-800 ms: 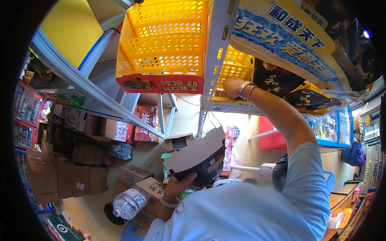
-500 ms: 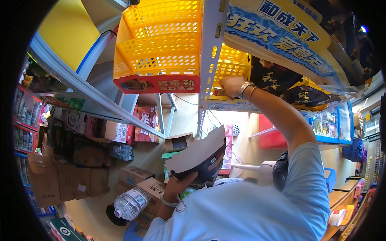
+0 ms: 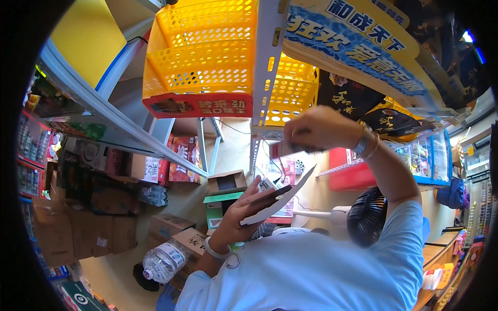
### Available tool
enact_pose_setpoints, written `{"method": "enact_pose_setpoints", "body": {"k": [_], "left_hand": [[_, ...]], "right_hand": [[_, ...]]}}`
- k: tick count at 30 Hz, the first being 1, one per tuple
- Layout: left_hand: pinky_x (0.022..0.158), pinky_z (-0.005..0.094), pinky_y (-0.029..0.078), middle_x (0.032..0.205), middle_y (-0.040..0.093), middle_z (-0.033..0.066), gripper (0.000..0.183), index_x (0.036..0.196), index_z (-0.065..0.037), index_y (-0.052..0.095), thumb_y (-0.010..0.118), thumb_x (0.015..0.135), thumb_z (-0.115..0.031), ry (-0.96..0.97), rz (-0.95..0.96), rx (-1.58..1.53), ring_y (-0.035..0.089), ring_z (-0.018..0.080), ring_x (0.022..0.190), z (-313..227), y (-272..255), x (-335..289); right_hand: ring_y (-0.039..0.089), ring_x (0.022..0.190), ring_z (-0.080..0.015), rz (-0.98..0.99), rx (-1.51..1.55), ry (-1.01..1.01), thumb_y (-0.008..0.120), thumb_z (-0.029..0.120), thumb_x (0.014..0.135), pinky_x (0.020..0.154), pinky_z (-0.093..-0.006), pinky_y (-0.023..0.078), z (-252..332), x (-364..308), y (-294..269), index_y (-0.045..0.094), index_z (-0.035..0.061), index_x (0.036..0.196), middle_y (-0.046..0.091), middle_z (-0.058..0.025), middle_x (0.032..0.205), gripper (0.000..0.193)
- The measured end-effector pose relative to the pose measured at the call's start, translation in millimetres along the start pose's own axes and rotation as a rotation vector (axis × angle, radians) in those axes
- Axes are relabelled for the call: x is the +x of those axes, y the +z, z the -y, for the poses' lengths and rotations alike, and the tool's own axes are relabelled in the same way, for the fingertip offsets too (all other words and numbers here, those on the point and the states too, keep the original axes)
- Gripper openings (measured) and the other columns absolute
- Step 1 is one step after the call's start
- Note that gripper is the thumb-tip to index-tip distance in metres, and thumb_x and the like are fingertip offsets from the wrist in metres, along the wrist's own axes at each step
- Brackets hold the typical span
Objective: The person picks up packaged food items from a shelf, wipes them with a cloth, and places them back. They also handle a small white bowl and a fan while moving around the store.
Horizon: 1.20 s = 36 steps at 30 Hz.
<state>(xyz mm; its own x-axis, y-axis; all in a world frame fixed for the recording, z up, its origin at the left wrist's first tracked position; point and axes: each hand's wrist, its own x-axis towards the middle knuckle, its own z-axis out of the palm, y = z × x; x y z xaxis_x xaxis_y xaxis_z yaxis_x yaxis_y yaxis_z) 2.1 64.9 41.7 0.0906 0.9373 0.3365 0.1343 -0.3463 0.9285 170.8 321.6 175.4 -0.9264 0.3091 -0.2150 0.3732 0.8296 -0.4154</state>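
Observation:
My left hand (image 3: 232, 222) grips a stiff card (image 3: 284, 203), dark on one side and pale on the other, tilted nearly edge-on in front of my chest. Its fingers lie along the dark side. Above it, my right hand (image 3: 324, 128) is closed on a small flat reddish piece (image 3: 280, 150); exactly what it is I cannot make out. Right behind that hand is a yellow perforated basket (image 3: 290, 98) on the shelf. Dark printed snack bags (image 3: 342, 98) stand beside the basket.
A larger yellow tiered basket (image 3: 199, 59) hangs left of the shelf's metal upright (image 3: 267, 78). Cardboard cartons (image 3: 98, 228), a green box (image 3: 215, 207) and a large clear water bottle (image 3: 165, 260) are at lower left. A black fan (image 3: 367, 216) stands near my right arm.
My right hand has come out of the yellow basket and down toward the card, with the small reddish piece in its fingers. My left hand has raised the card and turned it more edge-on.

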Motion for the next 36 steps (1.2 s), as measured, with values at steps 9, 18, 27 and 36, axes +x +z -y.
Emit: {"method": "enact_pose_setpoints", "body": {"k": [9, 18, 27, 36], "left_hand": [[0.115, 0.0435, 0.035, 0.149, 0.049, 0.0157, 0.053, 0.133, -0.001, 0.061, 0.073, 0.081, -0.001, -0.066, 0.2, -0.096, 0.045, 0.0369, 0.139, -8.0, 4.4, 1.7], [0.093, 0.0339, 0.053, 0.13, 0.063, 0.0195, 0.035, 0.119, 0.001, 0.067, 0.07, 0.084, 0.003, -0.233, -0.053, -0.075, 0.067, 0.0295, 0.112, -4.2, 3.1, -18.5], [0.091, 0.0312, 0.053, 0.128, 0.064, 0.018, 0.031, 0.118, 0.005, 0.065, 0.069, 0.087, 0.0, -0.239, -0.115, -0.1, 0.067, 0.0238, 0.109, -12.9, 10.4, -26.3], [0.087, 0.03, 0.053, 0.123, 0.067, 0.0173, 0.024, 0.11, 0.007, 0.067, 0.07, 0.088, 0.0, -0.352, -0.232, -0.15, 0.068, 0.0225, 0.104, -6.2, 21.2, -49.0]], "right_hand": [[0.067, 0.073, -0.0247, 0.337, 0.393, -0.121, 0.066, 0.021, 0.091, 0.068, -0.0356, 0.051, 20.5, -18.3, 51.3, 0.072, 0.0095, 0.098, 0.07, -0.0101, 0.083, 0.014], [0.068, 0.083, -0.0209, -0.325, 0.549, 0.189, 0.06, 0.032, 0.1, 0.074, -0.032, 0.055, -16.3, 14.1, 25.8, 0.064, 0.0047, 0.109, 0.069, -0.0106, 0.098, 0.029], [0.062, 0.115, -0.0314, -0.034, -0.083, 0.076, 0.058, 0.006, 0.092, 0.095, -0.0386, 0.051, -60.0, 106.8, 45.8, 0.071, 0.0077, 0.115, 0.066, -0.0153, 0.118, 0.026], [0.069, 0.103, -0.0297, 0.072, -0.664, 0.054, 0.062, 0.013, 0.09, 0.087, -0.0387, 0.055, -79.1, 115.1, 56.7, 0.074, 0.0055, 0.103, 0.071, -0.0147, 0.11, 0.019]]}}
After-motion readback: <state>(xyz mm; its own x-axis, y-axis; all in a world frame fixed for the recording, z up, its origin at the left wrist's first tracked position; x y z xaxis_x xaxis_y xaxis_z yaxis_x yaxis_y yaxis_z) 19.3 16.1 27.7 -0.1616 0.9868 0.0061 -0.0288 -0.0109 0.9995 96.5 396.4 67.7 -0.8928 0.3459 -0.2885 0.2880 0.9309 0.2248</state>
